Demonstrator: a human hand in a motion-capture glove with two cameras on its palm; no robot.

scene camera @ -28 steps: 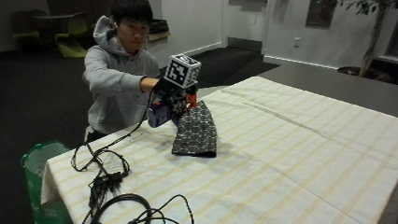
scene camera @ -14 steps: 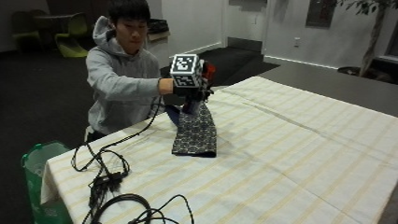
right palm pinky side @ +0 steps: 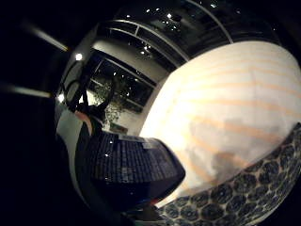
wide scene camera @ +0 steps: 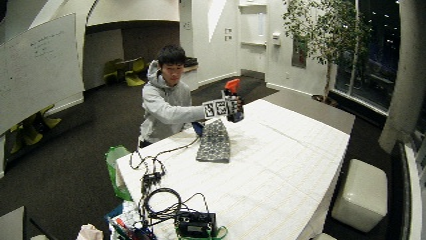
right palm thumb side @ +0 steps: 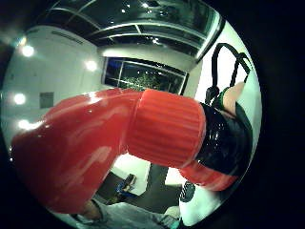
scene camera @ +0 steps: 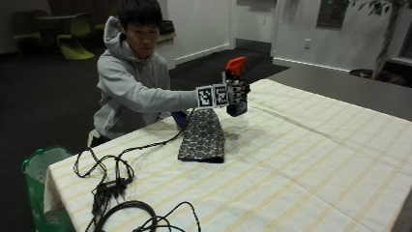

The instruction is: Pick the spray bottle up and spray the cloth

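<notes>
My gloved right hand grips the spray bottle and holds it upright in the air above the table. Its orange-red spray head sticks up over the hand. In the thumb side palm view the red head and ribbed collar loom close. The little finger side palm view shows the bottle's dark blue body. The dark patterned cloth lies folded on the table, below and to the left of the bottle, apart from it. The cloth also shows beneath the bottle. In the wide outside view, hand and cloth stand the same.
A white tablecloth with yellow stripes covers the table. Black cables trail from the hand to the near left corner. A green bag sits beside that corner. A dark box stands at the table's near end.
My hand has lifted the bottle from just over the cloth's far end, up and to the right. The cloth has stayed put.
</notes>
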